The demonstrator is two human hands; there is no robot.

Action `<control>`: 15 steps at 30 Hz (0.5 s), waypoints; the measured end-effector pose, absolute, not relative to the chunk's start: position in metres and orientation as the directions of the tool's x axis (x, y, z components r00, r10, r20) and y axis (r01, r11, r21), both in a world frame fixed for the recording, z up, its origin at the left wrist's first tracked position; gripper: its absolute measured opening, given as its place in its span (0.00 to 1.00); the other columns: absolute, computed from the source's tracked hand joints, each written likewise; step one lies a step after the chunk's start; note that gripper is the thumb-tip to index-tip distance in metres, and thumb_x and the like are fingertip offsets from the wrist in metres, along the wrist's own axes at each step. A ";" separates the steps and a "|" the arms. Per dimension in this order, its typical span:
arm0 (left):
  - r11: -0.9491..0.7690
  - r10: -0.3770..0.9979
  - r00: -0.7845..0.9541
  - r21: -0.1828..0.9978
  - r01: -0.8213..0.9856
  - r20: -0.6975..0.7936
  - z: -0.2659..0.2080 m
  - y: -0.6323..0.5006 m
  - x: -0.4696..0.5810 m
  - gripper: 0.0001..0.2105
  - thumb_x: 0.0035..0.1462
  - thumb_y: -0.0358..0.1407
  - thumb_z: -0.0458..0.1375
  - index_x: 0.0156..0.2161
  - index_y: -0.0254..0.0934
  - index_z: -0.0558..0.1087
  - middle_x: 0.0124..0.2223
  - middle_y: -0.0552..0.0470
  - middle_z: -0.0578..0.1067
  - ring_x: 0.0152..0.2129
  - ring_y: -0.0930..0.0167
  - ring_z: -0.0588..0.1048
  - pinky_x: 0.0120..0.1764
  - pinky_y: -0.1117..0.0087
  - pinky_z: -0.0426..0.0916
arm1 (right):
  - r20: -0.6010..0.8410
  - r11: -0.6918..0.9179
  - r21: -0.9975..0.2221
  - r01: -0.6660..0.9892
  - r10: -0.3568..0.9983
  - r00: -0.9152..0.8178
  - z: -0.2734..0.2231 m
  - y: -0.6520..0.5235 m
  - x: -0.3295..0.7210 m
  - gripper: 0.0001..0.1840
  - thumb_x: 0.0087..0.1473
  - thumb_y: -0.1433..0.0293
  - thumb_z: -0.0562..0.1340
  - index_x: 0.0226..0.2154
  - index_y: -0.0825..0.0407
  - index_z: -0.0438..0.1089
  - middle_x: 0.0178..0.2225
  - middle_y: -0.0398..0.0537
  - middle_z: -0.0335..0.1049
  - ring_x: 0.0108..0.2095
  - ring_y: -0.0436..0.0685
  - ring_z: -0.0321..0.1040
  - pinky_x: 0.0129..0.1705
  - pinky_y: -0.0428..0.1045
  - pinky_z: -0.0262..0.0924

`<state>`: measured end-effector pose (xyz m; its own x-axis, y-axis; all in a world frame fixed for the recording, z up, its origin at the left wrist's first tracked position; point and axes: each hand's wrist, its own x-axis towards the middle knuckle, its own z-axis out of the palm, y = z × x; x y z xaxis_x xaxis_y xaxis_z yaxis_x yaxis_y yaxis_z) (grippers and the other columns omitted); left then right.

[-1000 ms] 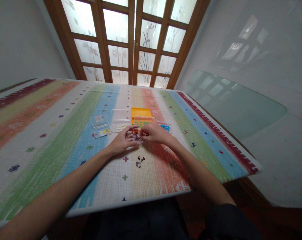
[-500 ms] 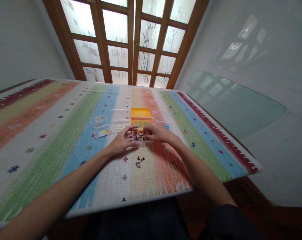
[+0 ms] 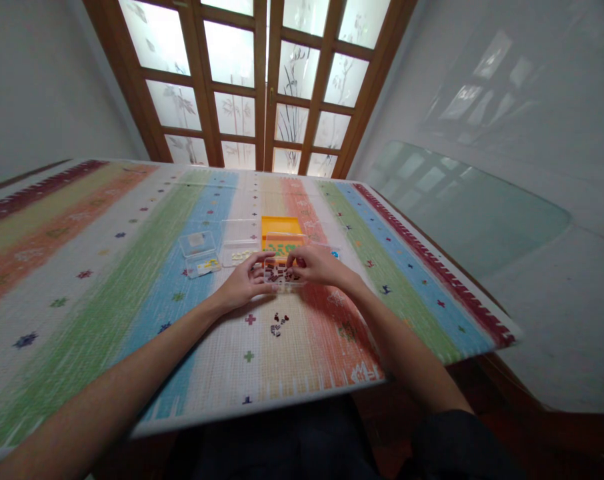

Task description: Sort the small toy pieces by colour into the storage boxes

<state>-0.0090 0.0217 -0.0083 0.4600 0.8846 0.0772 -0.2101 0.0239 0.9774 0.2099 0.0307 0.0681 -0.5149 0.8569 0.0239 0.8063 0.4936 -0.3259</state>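
Note:
A small clear plastic box [image 3: 269, 281] with dark brown-red pieces [image 3: 277, 272] in it sits between my hands. My left hand [image 3: 245, 279] grips the box's left end, fingers curled along the far side and thumb at the near side. Over the box's right part, my right hand [image 3: 318, 265] has its fingertips pinched together down among the pieces; whatever is between them is hidden. Nearer to me, a little group of loose dark pieces [image 3: 279, 325] lies on the tablecloth.
Behind the box stands an open orange box [image 3: 281, 225] with green pieces [image 3: 282, 250]. Left of it are an open clear box [image 3: 239, 228] with pale pieces and another clear box [image 3: 198, 244] with yellow items. Blue pieces [image 3: 335, 255] show past my right hand. A striped cloth [image 3: 147, 320] covers the table.
My right fingertips have shifted very slightly within the box, and a few brown pieces look rearranged. My left hand keeps its place; the loose pieces have not moved.

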 end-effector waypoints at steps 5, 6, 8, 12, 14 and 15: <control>0.046 0.883 0.465 0.976 -0.211 0.059 -0.009 0.022 -0.008 0.35 0.40 0.26 0.74 0.56 0.40 0.70 0.52 0.43 0.76 0.46 0.59 0.79 0.55 0.52 0.71 | 0.030 0.516 -0.315 0.797 0.844 -0.535 0.069 0.032 0.220 0.10 0.55 0.78 0.64 0.38 0.54 0.81 0.27 0.43 0.71 0.26 0.48 0.59 0.31 0.45 0.48; 0.044 0.886 0.461 0.976 -0.212 0.060 -0.009 0.022 -0.008 0.35 0.40 0.26 0.74 0.56 0.40 0.70 0.52 0.43 0.76 0.46 0.59 0.79 0.55 0.52 0.71 | 0.027 0.525 -0.311 0.792 0.838 -0.545 0.068 0.032 0.222 0.11 0.54 0.78 0.64 0.38 0.53 0.81 0.26 0.43 0.71 0.26 0.48 0.59 0.31 0.45 0.49; 0.037 0.885 0.461 0.976 -0.217 0.069 -0.008 0.021 -0.009 0.35 0.40 0.26 0.74 0.55 0.40 0.70 0.52 0.43 0.76 0.46 0.58 0.79 0.55 0.51 0.71 | 0.033 0.537 -0.312 0.784 0.830 -0.556 0.068 0.030 0.224 0.12 0.54 0.79 0.63 0.37 0.53 0.81 0.26 0.43 0.71 0.26 0.49 0.59 0.32 0.45 0.49; 0.021 0.883 0.461 0.974 -0.223 0.086 -0.009 0.021 -0.009 0.34 0.40 0.27 0.74 0.55 0.41 0.71 0.51 0.43 0.76 0.46 0.58 0.78 0.55 0.50 0.71 | 0.104 0.576 -0.352 0.738 0.807 -0.581 0.069 0.020 0.227 0.11 0.54 0.78 0.61 0.36 0.54 0.80 0.27 0.43 0.71 0.28 0.49 0.61 0.34 0.46 0.51; 0.005 0.886 0.454 0.977 -0.213 0.094 -0.009 0.021 -0.009 0.34 0.40 0.27 0.74 0.55 0.40 0.71 0.52 0.43 0.76 0.46 0.59 0.78 0.55 0.51 0.71 | 0.144 0.620 -0.387 0.682 0.771 -0.620 0.069 0.010 0.228 0.11 0.55 0.78 0.60 0.35 0.54 0.79 0.27 0.43 0.71 0.28 0.49 0.61 0.35 0.46 0.53; -0.004 0.886 0.453 0.979 -0.206 0.099 -0.010 0.022 -0.009 0.34 0.40 0.27 0.74 0.55 0.40 0.71 0.52 0.43 0.75 0.47 0.59 0.78 0.55 0.51 0.71 | 0.160 0.645 -0.404 0.649 0.748 -0.644 0.068 0.004 0.229 0.10 0.56 0.77 0.60 0.35 0.54 0.78 0.28 0.43 0.71 0.29 0.49 0.62 0.35 0.46 0.54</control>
